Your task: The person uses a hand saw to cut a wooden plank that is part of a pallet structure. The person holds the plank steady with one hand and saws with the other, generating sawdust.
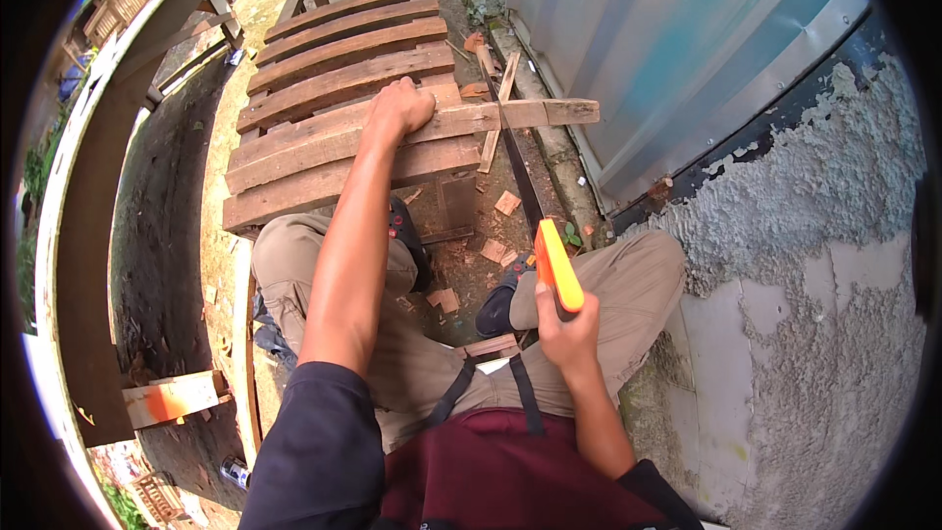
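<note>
In my right hand point(571, 326) is a hand saw with a yellow and orange handle point(555, 265), the fingers wrapped round the grip. Its long dark blade point(520, 172) points away from me and crosses a wooden board point(549, 113). That board lies across a slatted wooden pallet point(343, 59) and sticks out past the pallet's right edge. My left hand point(400, 110) is closed over the board on the pallet, left of the blade, pressing it down. The underside of the grip is hidden.
Offcuts of wood point(507, 202) and sawdust litter the ground between my feet. A thin wood strip point(499, 113) lies beyond the blade. On the right stand a metal sheet point(677, 49) and a rough plastered wall point(785, 334). A long wooden frame point(83, 265) runs along the left.
</note>
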{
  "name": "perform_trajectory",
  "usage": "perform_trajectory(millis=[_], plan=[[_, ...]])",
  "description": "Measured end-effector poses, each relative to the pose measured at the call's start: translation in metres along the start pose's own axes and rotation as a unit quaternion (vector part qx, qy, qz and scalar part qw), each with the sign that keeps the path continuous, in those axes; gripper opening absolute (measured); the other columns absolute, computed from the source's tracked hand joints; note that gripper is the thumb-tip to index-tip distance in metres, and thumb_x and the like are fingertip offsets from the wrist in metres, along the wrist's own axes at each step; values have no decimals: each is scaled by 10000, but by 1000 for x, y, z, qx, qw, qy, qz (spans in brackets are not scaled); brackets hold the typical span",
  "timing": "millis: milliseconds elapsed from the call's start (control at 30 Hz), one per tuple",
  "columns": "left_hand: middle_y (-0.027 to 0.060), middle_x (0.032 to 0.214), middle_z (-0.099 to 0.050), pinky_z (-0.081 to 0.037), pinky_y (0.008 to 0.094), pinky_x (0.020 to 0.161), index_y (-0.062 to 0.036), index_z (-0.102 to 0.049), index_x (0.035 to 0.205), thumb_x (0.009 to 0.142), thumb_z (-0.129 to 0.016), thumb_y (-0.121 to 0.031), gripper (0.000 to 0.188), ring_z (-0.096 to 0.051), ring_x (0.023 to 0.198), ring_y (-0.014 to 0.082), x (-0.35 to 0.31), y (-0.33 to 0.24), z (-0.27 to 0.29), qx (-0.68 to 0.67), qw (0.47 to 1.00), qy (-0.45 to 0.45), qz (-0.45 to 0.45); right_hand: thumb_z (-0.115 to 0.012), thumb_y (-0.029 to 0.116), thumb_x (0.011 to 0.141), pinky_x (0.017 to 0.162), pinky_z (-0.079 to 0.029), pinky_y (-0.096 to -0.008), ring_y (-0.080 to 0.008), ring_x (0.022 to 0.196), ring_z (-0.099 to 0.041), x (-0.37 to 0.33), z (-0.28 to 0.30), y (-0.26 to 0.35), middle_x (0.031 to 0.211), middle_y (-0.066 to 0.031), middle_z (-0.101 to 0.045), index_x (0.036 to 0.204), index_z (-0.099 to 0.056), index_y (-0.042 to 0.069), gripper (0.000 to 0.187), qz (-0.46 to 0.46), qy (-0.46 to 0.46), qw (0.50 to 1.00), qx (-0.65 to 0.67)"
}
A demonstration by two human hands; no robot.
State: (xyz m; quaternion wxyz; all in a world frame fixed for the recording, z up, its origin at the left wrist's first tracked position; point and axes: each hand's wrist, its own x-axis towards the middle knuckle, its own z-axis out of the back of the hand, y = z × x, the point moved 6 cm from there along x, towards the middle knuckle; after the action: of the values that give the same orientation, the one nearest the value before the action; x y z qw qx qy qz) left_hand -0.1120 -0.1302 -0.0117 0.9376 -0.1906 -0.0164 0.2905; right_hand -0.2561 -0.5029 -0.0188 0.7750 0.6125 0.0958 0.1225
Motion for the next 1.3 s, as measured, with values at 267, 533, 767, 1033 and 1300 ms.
perform_trajectory(millis=[267, 533, 767, 1033, 1300], plan=[[296, 1338, -614, -426, 453, 1119, 90, -611, 1294, 861, -473, -290, 592, -570, 1294, 401, -12, -8, -4, 5, 1000, -5, -10, -670, 128, 936, 540, -428, -318, -94, 573, -550, 38, -4, -8, 595, -48, -590, 780, -653, -39, 229, -36, -6, 999, 27], [294, 1394, -576, -409, 453, 1138, 82, -584, 1337, 848, -490, -294, 624, -539, 1332, 403, -1, -15, 4, -6, 1000, 6, -4, -664, 191, 905, 609, -485, -414, -295, 618, -666, 139, -59, -23, 641, -185, -641, 774, -639, -39, 266, 86, -53, 995, 21], [304, 1393, -572, -407, 460, 1137, 93, -568, 1347, 859, -493, -322, 646, -539, 1329, 407, 5, 2, -2, 6, 1000, 7, -3, -675, 143, 916, 524, -440, -384, -256, 503, -574, 29, -24, -19, 586, -156, -573, 744, -600, -28, 254, 49, -26, 998, -3], [336, 1315, -607, -438, 475, 1097, 110, -631, 1238, 867, -499, -326, 587, -574, 1274, 427, -2, -2, -6, 11, 999, -24, -22, -634, 39, 909, 566, -477, -321, -138, 603, -631, -2, 1, -22, 641, -80, -641, 861, -679, -50, 111, 35, -21, 999, 31], [331, 1320, -606, -434, 470, 1100, 95, -608, 1286, 865, -493, -340, 616, -569, 1285, 424, 15, -2, -2, 14, 1000, -15, -18, -674, 136, 897, 588, -486, -380, -240, 587, -648, 153, -64, -29, 643, -175, -631, 813, -649, -34, 191, 153, -47, 986, 47]])
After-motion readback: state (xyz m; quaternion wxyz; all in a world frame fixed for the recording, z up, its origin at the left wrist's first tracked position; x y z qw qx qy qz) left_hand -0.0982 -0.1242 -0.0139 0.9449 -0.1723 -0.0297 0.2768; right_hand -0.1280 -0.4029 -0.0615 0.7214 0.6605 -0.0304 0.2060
